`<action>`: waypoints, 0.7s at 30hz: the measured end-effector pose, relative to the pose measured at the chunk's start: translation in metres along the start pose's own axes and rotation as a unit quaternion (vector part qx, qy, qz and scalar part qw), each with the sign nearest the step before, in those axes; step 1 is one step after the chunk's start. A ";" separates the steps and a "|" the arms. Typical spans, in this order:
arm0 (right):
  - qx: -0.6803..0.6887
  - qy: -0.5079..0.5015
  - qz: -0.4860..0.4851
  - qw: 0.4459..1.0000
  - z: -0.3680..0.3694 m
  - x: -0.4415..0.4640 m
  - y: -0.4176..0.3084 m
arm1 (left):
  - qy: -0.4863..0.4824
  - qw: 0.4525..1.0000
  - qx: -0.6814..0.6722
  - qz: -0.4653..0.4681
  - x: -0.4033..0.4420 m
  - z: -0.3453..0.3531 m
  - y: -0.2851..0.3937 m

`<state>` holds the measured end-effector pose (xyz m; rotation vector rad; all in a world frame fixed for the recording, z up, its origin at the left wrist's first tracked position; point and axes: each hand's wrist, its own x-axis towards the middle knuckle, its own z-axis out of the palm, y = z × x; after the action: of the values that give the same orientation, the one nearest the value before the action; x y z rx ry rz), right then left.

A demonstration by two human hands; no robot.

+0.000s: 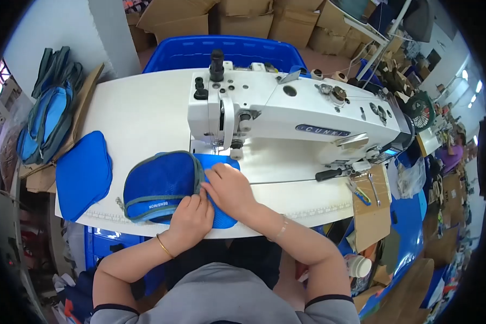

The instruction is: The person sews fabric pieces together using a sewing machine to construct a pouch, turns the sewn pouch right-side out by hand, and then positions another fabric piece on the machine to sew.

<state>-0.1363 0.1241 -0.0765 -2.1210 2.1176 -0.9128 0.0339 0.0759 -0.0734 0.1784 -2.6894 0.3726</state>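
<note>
A dark blue bag panel [164, 174] with grey-green edging and a "BENSIMON" label lies on the white table, just in front of the sewing machine's needle area. My left hand [191, 222] pinches the panel's lower right edge, fingers closed. Beside it, my right hand [231, 190] has its fingers bent and pressed together at the right edging. Beneath the hands lies a brighter blue fabric piece [224, 218], reaching back under the presser foot [236, 150]. Exactly how the fingertips grip the two layers is partly hidden.
The white sewing machine [286, 116] spans the table's back. Blue fabric panels [85, 173] lie at the left, near stacked blue-and-grey bag pieces [51, 116]. On the right, cardboard [371, 208] bears a wrench [375, 190] and snips [359, 193]. Behind stands a blue bin [227, 46].
</note>
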 end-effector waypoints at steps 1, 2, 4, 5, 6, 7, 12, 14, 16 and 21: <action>-0.009 0.033 -0.046 0.998 -0.006 -0.014 0.001 | 0.009 1.000 0.001 0.000 0.000 -0.001 0.000; -0.010 0.061 -0.088 0.994 -0.010 -0.031 0.001 | 0.010 1.000 -0.001 -0.001 -0.001 -0.001 -0.001; -0.025 0.021 -0.090 0.995 -0.025 -0.060 -0.005 | -0.003 1.000 -0.022 -0.011 -0.001 -0.001 -0.002; -0.039 -0.001 -0.096 0.995 -0.035 -0.069 -0.008 | -0.005 1.000 -0.023 -0.011 -0.002 0.000 -0.002; -0.034 -0.061 -0.077 0.995 -0.040 -0.078 -0.006 | -0.005 1.000 -0.025 -0.012 -0.003 0.001 -0.003; -0.026 -0.068 -0.074 0.995 -0.041 -0.081 -0.003 | -0.015 0.999 -0.031 -0.016 -0.004 0.002 -0.003; -0.025 -0.088 -0.099 0.991 -0.031 -0.055 0.013 | 0.007 1.000 -0.005 0.008 0.002 0.005 -0.026; -0.026 -0.089 -0.116 0.989 -0.023 -0.038 0.015 | -0.009 1.000 -0.001 -0.004 0.004 0.006 -0.042; -0.022 -0.080 -0.137 0.987 -0.016 -0.026 0.015 | -0.020 1.000 0.003 -0.013 0.004 0.007 -0.058; -0.053 -0.109 -0.149 0.981 -0.025 -0.025 0.014 | -0.024 1.000 0.013 -0.011 0.002 0.010 -0.076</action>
<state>-0.1572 0.1550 -0.0711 -2.5074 1.8148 -0.5567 0.0417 -0.0001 -0.0640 0.2265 -2.7289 0.4009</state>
